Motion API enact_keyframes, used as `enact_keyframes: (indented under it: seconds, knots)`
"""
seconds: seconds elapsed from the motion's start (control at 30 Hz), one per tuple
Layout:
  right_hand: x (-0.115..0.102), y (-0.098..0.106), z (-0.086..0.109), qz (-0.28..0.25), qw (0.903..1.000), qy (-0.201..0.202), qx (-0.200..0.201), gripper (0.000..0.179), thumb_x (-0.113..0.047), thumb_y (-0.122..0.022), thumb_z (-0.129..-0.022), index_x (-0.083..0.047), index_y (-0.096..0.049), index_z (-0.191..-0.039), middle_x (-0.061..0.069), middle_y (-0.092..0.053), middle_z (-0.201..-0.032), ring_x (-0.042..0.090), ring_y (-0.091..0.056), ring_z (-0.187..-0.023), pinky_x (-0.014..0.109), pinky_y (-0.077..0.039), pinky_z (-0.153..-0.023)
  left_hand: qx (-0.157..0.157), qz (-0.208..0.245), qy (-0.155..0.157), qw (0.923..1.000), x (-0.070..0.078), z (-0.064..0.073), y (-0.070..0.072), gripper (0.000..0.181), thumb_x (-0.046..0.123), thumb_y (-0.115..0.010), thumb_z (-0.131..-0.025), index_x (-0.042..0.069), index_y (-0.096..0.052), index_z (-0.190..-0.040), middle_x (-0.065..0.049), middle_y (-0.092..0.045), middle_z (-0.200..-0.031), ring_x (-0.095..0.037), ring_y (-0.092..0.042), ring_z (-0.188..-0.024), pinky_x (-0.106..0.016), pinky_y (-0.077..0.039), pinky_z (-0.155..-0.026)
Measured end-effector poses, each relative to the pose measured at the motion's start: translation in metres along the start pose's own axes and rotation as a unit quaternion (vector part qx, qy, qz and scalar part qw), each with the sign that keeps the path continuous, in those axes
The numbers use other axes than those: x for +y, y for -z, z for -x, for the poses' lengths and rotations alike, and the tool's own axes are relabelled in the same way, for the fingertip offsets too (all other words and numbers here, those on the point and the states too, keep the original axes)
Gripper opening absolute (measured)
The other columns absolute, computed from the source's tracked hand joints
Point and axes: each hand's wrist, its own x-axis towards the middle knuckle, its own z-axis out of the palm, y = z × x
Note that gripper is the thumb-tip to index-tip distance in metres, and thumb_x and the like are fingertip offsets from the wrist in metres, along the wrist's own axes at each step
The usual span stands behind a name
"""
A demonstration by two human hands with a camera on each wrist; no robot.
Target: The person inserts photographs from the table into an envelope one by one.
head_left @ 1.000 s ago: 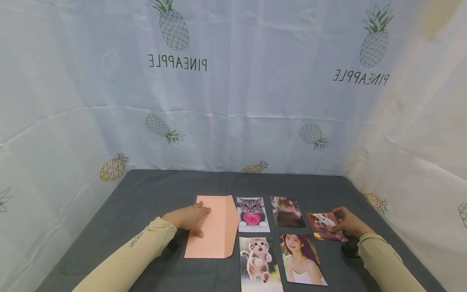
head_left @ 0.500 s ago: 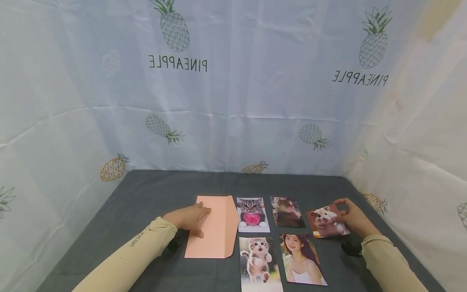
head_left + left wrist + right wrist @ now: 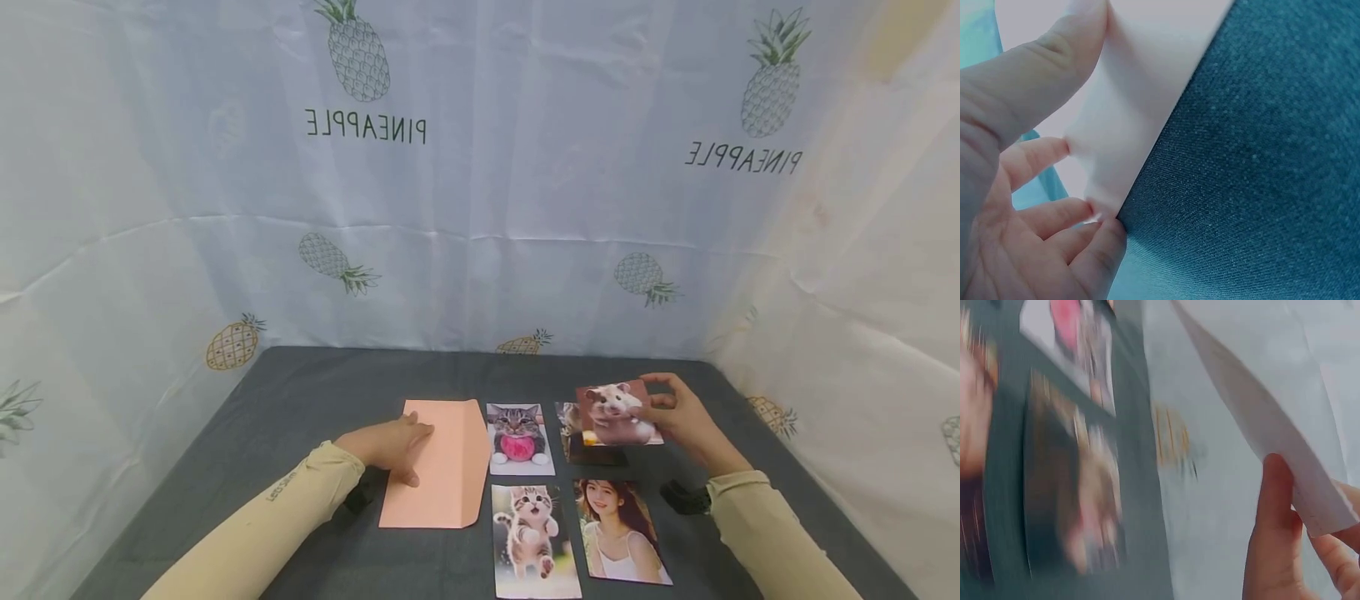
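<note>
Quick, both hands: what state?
Left hand: open, resting on the peach-pink paper envelope.
Right hand: holding the reddish-brown rectangular hamster photo, pinched.

A dark grey cloth-covered table [image 3: 337,379] carries a peach envelope [image 3: 450,483], its flap open to the right; just beside it lies a photo of a tabby cat with a pink ball [image 3: 519,439], with a photo of a leaping kitten [image 3: 535,542] nearer the camera. Further right lie two more — a dark photo [image 3: 596,455], partly hidden; nearer, a portrait of a long-haired person [image 3: 622,537].
</note>
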Motion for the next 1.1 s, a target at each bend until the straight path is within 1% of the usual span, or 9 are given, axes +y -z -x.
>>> enact_keyframes:
  seconds: [0.13,0.23,0.37,0.53,0.63,0.7,0.8,0.97,1.1]
  knots:
    - [-0.009,-0.036,-0.006,-0.040,0.9988,-0.002,-0.028,0.062,-0.007,-0.066,-0.091,-0.002,-0.028,-0.140,-0.007,-0.059,-0.083,0.007,-0.047,-0.057,0.027,-0.044,-0.053,0.000,-0.008,-0.003,1.0000,0.000,-0.002,0.000,0.088,0.029,-0.084,-0.074,0.010,-0.039,-0.148,-0.019,-0.024,-0.158,-0.032,-0.023,-0.147,-0.050,-0.031,-0.112]
    - [-0.013,-0.062,-0.010,-0.060,0.9969,-0.008,-0.051,0.062,-0.004,-0.067,-0.089,-0.001,-0.030,-0.139,-0.003,-0.058,-0.083,0.008,-0.047,-0.057,0.027,-0.044,-0.053,0.000,-0.010,-0.005,0.9999,0.001,-0.002,0.000,0.088,0.029,-0.084,-0.074,0.009,-0.040,-0.147,-0.018,-0.024,-0.158,-0.032,-0.024,-0.147,-0.049,-0.031,-0.113]
    - [-0.016,-0.091,-0.014,-0.072,0.9941,-0.020,-0.079,0.061,-0.003,-0.067,-0.088,-0.002,-0.032,-0.137,0.000,-0.057,-0.083,0.011,-0.049,-0.061,0.029,-0.044,-0.055,0.002,-0.007,-0.001,1.0000,0.002,-0.002,0.000,0.087,0.029,-0.084,-0.074,0.010,-0.041,-0.147,-0.018,-0.025,-0.158,-0.032,-0.025,-0.146,-0.048,-0.032,-0.112]
    - [-0.012,-0.118,-0.019,-0.072,0.9910,-0.034,-0.107,0.059,-0.004,-0.068,-0.087,-0.003,-0.034,-0.136,0.001,-0.053,-0.081,0.013,-0.048,-0.062,0.031,-0.042,-0.057,0.004,-0.016,0.000,0.9999,0.002,-0.002,0.001,0.087,0.029,-0.085,-0.073,0.010,-0.042,-0.146,-0.018,-0.026,-0.157,-0.031,-0.027,-0.146,-0.047,-0.033,-0.112]
    - [-0.008,-0.131,-0.021,-0.075,0.9888,-0.049,-0.119,0.059,-0.003,-0.069,-0.086,-0.003,-0.036,-0.135,0.000,-0.051,-0.076,0.012,-0.047,-0.060,0.030,-0.041,-0.056,0.007,-0.014,0.001,0.9999,0.002,-0.002,0.001,0.087,0.029,-0.085,-0.072,0.009,-0.042,-0.146,-0.018,-0.027,-0.157,-0.032,-0.027,-0.145,-0.048,-0.031,-0.113]
    - [-0.007,-0.138,-0.022,-0.074,0.9886,-0.057,-0.118,0.060,-0.002,-0.070,-0.085,-0.004,-0.037,-0.134,-0.001,-0.051,-0.074,0.011,-0.047,-0.058,0.029,-0.040,-0.054,0.008,-0.012,0.002,0.9999,0.002,-0.002,0.001,0.087,0.028,-0.086,-0.072,0.009,-0.043,-0.146,-0.018,-0.027,-0.157,-0.032,-0.028,-0.145,-0.048,-0.031,-0.113]
    - [-0.005,-0.146,-0.024,-0.077,0.9887,-0.061,-0.113,0.061,0.000,-0.071,-0.083,-0.004,-0.037,-0.133,-0.002,-0.049,-0.072,0.010,-0.042,-0.055,0.028,-0.038,-0.052,0.010,-0.007,0.009,0.9999,0.003,-0.002,0.001,0.087,0.027,-0.086,-0.071,0.010,-0.043,-0.145,-0.018,-0.027,-0.157,-0.032,-0.028,-0.145,-0.049,-0.031,-0.113]
    - [-0.002,-0.155,-0.025,-0.079,0.9900,-0.059,-0.101,0.062,0.002,-0.071,-0.082,-0.002,-0.037,-0.133,-0.001,-0.046,-0.073,0.010,-0.043,-0.055,0.027,-0.040,-0.051,0.015,-0.011,0.009,0.9998,0.003,-0.003,0.001,0.088,0.028,-0.087,-0.071,0.010,-0.044,-0.145,-0.018,-0.029,-0.156,-0.033,-0.031,-0.144,-0.049,-0.032,-0.113]
    - [-0.001,-0.161,-0.025,-0.076,0.9916,-0.056,-0.089,0.060,0.003,-0.071,-0.080,-0.002,-0.039,-0.131,0.002,-0.049,-0.076,0.010,-0.048,-0.056,0.026,-0.044,-0.050,0.017,-0.013,0.007,0.9998,0.002,-0.004,0.001,0.088,0.029,-0.087,-0.070,0.010,-0.044,-0.145,-0.019,-0.029,-0.156,-0.033,-0.031,-0.143,-0.049,-0.032,-0.112]
